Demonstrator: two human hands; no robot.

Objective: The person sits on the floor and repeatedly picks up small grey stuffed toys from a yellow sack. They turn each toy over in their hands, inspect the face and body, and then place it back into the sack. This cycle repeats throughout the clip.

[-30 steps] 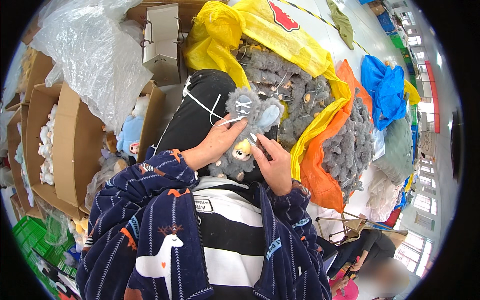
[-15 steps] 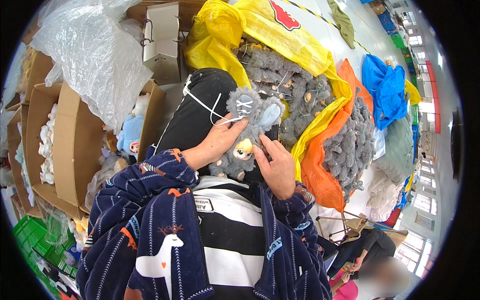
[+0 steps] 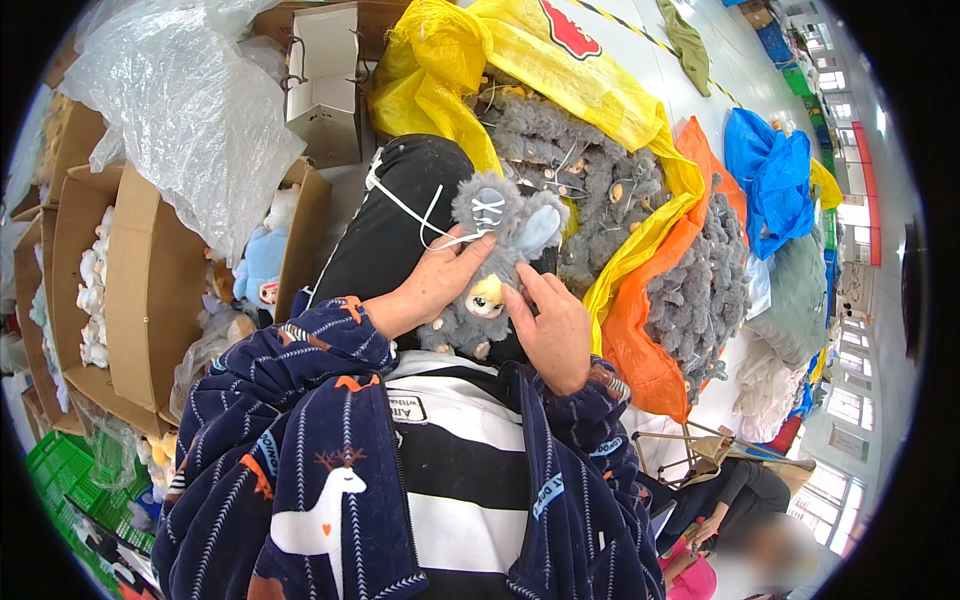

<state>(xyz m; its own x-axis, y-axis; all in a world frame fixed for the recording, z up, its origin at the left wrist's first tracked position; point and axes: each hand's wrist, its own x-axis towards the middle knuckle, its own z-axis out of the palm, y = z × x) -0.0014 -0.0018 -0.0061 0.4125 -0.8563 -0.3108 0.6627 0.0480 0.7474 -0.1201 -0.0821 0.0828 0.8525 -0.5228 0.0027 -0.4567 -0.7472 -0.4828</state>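
Left hand [image 3: 437, 284]: clamped on the plush [image 3: 462, 328], thumb across its grey fur above the face, presumably to keep it steady; right hand [image 3: 556, 335]: thumb and forefinger at the fur beside the face (whether they pinch anything, cannot tell); plush: face up on the lap [image 3: 420, 170], which seems to serve as a bench, ears pointing away from the person; white lace [image 3: 487, 208]: crossed on one ear; yellow sack [image 3: 430, 70]: just beyond, mouth spread, likely to keep its grey heap [image 3: 570, 150] in reach; orange sack [image 3: 645, 350]: alongside, similarly filled; boxes [image 3: 145, 290]: at left, holding other toys [image 3: 95, 290].
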